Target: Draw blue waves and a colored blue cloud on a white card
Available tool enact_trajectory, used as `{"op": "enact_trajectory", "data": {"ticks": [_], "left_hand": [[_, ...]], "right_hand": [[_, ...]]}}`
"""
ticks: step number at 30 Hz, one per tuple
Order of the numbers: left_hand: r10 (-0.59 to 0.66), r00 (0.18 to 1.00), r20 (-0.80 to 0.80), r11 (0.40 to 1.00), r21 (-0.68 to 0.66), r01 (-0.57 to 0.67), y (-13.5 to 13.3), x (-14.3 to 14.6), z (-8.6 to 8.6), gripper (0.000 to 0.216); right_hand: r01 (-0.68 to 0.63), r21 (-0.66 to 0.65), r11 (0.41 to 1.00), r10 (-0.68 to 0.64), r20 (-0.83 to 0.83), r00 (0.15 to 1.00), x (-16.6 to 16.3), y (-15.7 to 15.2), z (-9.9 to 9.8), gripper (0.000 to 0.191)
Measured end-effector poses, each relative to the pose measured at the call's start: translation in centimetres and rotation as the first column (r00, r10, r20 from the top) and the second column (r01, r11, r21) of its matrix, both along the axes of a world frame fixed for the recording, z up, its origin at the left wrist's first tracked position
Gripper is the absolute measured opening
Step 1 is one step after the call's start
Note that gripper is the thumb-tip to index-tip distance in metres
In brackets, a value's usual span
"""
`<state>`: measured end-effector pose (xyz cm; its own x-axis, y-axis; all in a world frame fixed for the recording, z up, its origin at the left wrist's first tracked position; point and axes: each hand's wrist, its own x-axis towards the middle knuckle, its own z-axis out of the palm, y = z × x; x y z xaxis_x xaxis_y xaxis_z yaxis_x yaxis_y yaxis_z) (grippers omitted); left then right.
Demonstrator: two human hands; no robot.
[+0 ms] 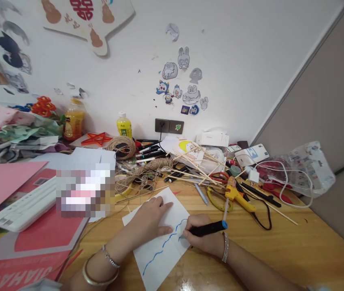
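Note:
A white sheet of paper [160, 262] lies at a slant on the wooden table, with wavy blue lines drawn across it. My left hand [150, 218] rests flat on the upper left of the sheet, fingers apart. Gripped in my right hand [200, 236] is a black marker with a blue end cap [210, 228]. Its tip points down at the paper beside the blue lines; the fingers partly hide the tip.
A yellow glue gun [240, 196] lies right of the paper. Behind are wooden sticks [196, 176], twine [156, 165], several markers and bottles [124, 125]. A white keyboard-like object [26, 202] and pink-red folders [50, 234] sit left. A plastic bag [308, 173] lies at the far right.

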<state>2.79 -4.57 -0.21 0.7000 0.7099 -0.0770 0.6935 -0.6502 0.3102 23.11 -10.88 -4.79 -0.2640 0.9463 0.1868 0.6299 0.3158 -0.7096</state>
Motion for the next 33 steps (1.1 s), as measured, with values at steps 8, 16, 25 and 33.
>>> {"op": "enact_trajectory", "data": {"ticks": [8,16,25,33], "left_hand": [[-0.003,1.000,-0.012,1.000,-0.007,0.003,-0.12,-0.11,0.16,0.061],[-0.001,1.000,-0.018,1.000,-0.008,0.001,0.01,0.05,0.06,0.061],[-0.006,1.000,-0.028,1.000,0.000,0.006,-0.10,-0.13,0.02,0.061],[-0.003,1.000,-0.030,1.000,-0.004,0.003,-0.05,0.04,0.15,0.061]], "right_hand": [[0.047,-0.001,0.999,-0.047,0.019,0.999,0.06,0.04,0.05,0.019],[0.071,0.000,0.997,-0.071,0.062,0.996,0.16,0.15,0.54,0.019],[0.067,-0.001,0.998,-0.067,0.024,0.997,0.51,0.36,0.47,0.020],[0.046,-0.020,0.999,-0.046,-0.015,0.999,0.74,0.42,0.55,0.019]]}}
